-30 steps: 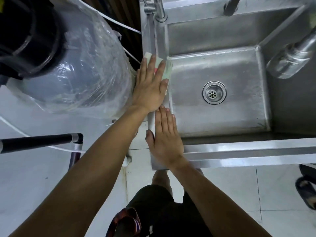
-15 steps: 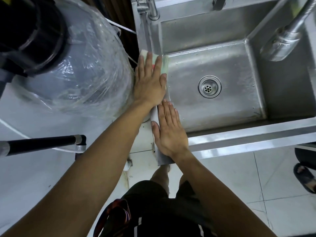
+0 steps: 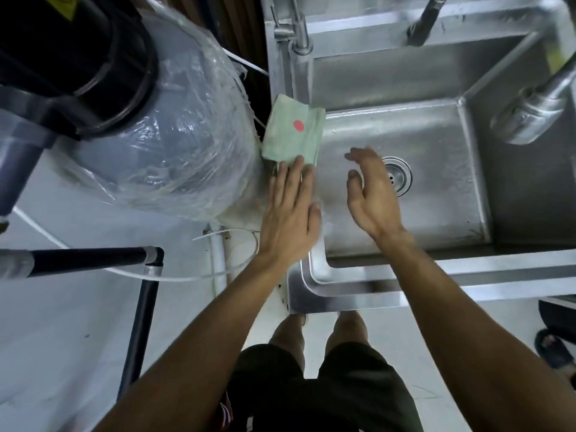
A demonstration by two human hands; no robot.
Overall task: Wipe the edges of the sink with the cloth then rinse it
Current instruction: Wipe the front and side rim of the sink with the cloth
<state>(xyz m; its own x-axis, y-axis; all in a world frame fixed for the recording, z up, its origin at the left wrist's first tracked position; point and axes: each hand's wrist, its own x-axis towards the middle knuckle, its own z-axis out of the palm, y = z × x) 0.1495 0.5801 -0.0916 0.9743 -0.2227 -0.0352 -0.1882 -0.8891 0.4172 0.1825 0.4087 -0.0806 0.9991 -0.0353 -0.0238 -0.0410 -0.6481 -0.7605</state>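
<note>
A pale green cloth (image 3: 293, 132) with a red dot lies folded on the left edge of the steel sink (image 3: 314, 275). My left hand (image 3: 290, 210) rests flat on that left edge, its straight fingertips touching the cloth's near end. My right hand (image 3: 371, 188) hovers over the basin beside the drain (image 3: 399, 176), fingers loosely spread and holding nothing. The near left corner of the sink rim is uncovered.
A large tank wrapped in clear plastic (image 3: 162, 135) stands tight against the sink's left side. A tap (image 3: 300, 32) rises at the back left corner, and a spray head (image 3: 530, 110) hangs over the right. A black metal frame (image 3: 93, 260) stands lower left.
My left hand slid back off the cloth, leaving only its fingertips on it and the cloth exposed. My right hand lifted off the left rim and moved right over the basin.
</note>
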